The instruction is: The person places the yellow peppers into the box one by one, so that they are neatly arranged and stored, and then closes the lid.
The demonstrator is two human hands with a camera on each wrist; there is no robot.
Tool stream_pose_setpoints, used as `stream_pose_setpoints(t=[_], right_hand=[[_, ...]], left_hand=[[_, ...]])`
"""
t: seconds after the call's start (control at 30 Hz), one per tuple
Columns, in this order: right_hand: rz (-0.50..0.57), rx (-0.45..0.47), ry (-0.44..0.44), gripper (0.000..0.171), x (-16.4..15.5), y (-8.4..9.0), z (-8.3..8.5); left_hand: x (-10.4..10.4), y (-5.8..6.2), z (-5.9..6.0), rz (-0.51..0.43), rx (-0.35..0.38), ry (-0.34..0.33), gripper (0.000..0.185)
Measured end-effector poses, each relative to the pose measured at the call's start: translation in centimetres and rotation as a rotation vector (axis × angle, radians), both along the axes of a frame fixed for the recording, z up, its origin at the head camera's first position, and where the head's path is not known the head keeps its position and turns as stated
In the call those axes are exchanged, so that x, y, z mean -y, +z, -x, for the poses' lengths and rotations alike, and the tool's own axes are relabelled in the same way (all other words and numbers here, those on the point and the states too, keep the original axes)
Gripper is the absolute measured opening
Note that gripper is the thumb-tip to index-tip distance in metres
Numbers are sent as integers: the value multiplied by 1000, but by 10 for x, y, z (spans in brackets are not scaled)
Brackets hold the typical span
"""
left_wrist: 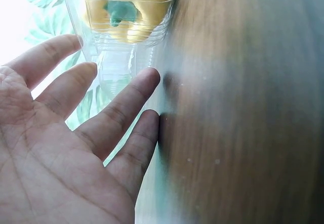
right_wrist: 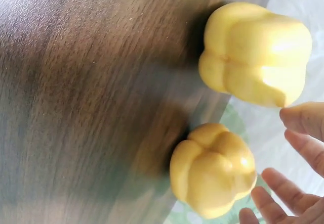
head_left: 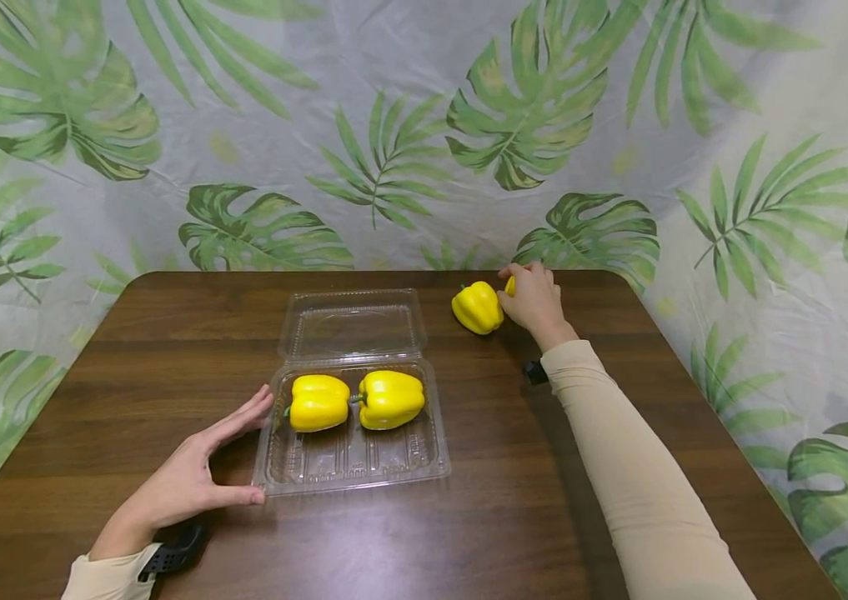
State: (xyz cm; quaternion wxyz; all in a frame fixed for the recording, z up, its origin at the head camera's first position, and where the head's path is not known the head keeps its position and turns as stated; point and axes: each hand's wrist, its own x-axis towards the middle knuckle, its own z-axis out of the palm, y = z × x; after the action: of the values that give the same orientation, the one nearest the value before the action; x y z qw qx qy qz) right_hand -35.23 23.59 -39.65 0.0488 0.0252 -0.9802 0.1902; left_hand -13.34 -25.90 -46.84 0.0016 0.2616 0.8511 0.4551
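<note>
Two loose peppers (right_wrist: 255, 52) (right_wrist: 212, 168) are lying beyond the clamshell tray (head_left: 352, 462) on the worktop (head_left: 514, 500), so I am spreading my right grip (head_left: 536, 302) around one while my flat left grip (head_left: 194, 475) is steadying the tray's side.

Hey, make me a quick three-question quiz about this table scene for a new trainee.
1. How many yellow peppers lie inside the clear container?
2. True or false: the container's lid is closed.
3. Which hand reaches for the loose peppers at the far edge of the table: A) left hand, B) right hand?

Key:
1. Two, side by side.
2. False; it lies open, hinged back.
3. B; the left hand rests against the container's left side, fingers straight.
</note>
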Motion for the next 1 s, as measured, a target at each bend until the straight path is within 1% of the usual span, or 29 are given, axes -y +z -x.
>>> stream_pose_setpoints(t=[0.1,0.23,0.4,0.5,0.67,0.87,1.0], right_hand=[[11,1,20,40,2,2,0],[57,5,56,39,2,3,2],[148,32,103,44,3,2,5],[193,75,118,53,3,1,6],[207,142,128,72,5,-2,5],[259,188,110,93,7,-7,0],[296,202,93,101,8,-13,-2]], left_hand=[[0,0,0,-6,6,-1,110],[0,-1,0,-11,9,-2,110],[0,1,0,-3,12,-4,110],[0,2,0,2,14,-11,110],[0,3,0,1,10,-12,110],[1,-1,0,-17,4,-7,110],[1,-1,0,-17,-7,-11,110]])
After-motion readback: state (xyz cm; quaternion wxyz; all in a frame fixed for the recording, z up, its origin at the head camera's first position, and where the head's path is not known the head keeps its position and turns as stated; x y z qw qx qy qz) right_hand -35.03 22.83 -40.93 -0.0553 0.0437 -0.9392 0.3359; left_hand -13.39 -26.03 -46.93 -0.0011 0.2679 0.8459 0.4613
